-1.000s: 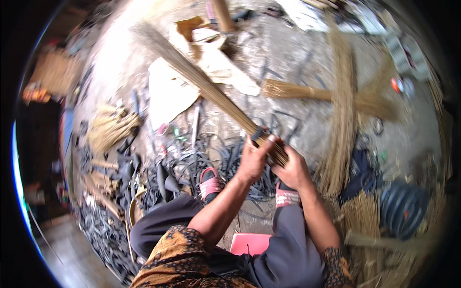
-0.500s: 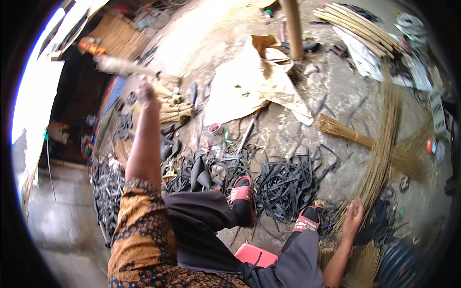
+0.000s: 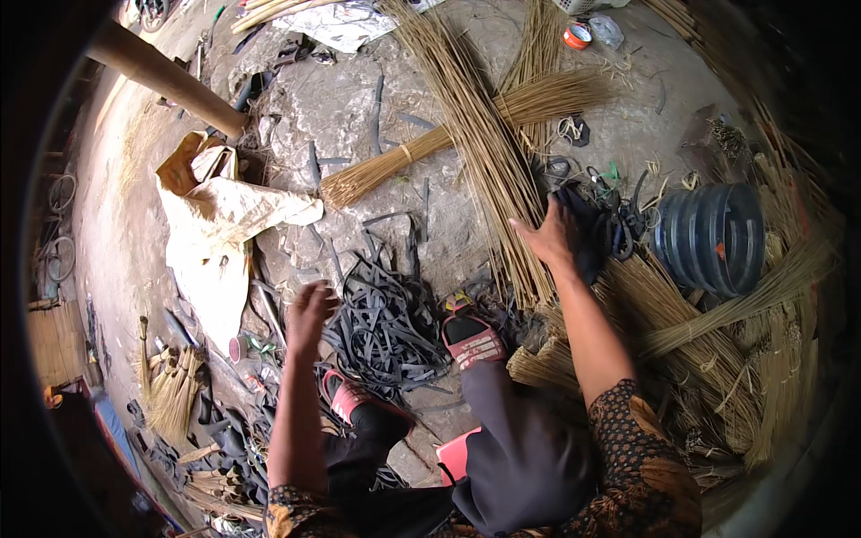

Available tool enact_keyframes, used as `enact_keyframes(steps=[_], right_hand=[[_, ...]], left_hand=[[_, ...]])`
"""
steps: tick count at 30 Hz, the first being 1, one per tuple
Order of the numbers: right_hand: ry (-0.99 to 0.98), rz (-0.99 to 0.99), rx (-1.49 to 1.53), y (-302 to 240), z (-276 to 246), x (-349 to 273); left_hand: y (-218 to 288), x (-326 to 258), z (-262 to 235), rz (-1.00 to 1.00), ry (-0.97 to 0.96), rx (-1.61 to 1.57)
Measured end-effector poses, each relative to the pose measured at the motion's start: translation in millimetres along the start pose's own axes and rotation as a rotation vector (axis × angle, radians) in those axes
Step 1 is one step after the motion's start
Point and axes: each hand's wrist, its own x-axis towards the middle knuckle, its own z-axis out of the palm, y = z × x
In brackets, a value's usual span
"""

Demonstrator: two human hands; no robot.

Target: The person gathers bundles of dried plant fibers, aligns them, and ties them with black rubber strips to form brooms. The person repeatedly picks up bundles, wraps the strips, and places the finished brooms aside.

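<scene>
A long bundle of thin brown sticks (image 3: pixel 480 134) lies slantwise on the ground ahead of me. On its right edge rests my right hand (image 3: pixel 553 235), open, the thumb stretched across the sticks and the fingers apart. My left hand (image 3: pixel 311 314) hangs at the left of a heap of black rubber strips (image 3: pixel 386 318), fingers loosely bent and nothing visible in them. Beneath the long bundle crosses a tied stick bundle (image 3: pixel 386 167), bound near its middle. Several short tied bundles (image 3: pixel 175 390) lie at the far left.
A cream sack (image 3: pixel 211 242) and a wooden post (image 3: pixel 166 79) are at the left. Blue ribbed plastic container (image 3: pixel 708 240) and more stick bundles (image 3: pixel 691 332) crowd the right. An orange tape roll (image 3: pixel 577 36) lies at the back. A red seat (image 3: pixel 457 453) shows under me.
My view has turned to the right. My left hand has come back from the far left, where a blurred brush-like bundle was by it. My right hand has moved up along the long bundle.
</scene>
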Motion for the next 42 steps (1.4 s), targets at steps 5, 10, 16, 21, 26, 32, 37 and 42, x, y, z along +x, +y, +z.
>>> enact_keyframes(steps=[5, 10, 16, 21, 26, 32, 37, 42], right_hand=[[-0.105, 0.023, 0.073, -8.3, 34.6, 27.8], [-0.066, -0.094, 0.123, -8.4, 55.7, 38.6], [-0.132, -0.015, 0.178, -13.7, 38.3, 39.7], [-0.172, -0.018, 0.291, -12.3, 25.0, 41.6], [-0.118, 0.017, 0.425, -11.1, 18.7, 40.4], [-0.443, 0.043, 0.788, -23.6, 4.9, 25.5], [-0.407, 0.062, 0.886, -29.8, 13.8, 16.8], [-0.274, 0.018, 0.773, -34.2, 39.7, 9.0]], left_hand=[[-19.4, -14.5, 99.3, 0.002, -0.292, 0.021], [-48.9, -32.7, 142.6, -0.082, -0.366, -0.051], [-58.1, -47.8, 165.8, -0.133, -0.379, -0.114], [-42.1, -46.2, 189.2, -0.146, -0.36, -0.091], [-26.3, -36.3, 214.6, -0.234, -0.424, -0.175], [-26.3, -16.8, 246.0, -0.142, -0.357, -0.151], [-37.2, 9.6, 255.3, -0.127, -0.225, -0.115], [-45.2, 29.5, 261.2, 0.129, -0.041, 0.328]])
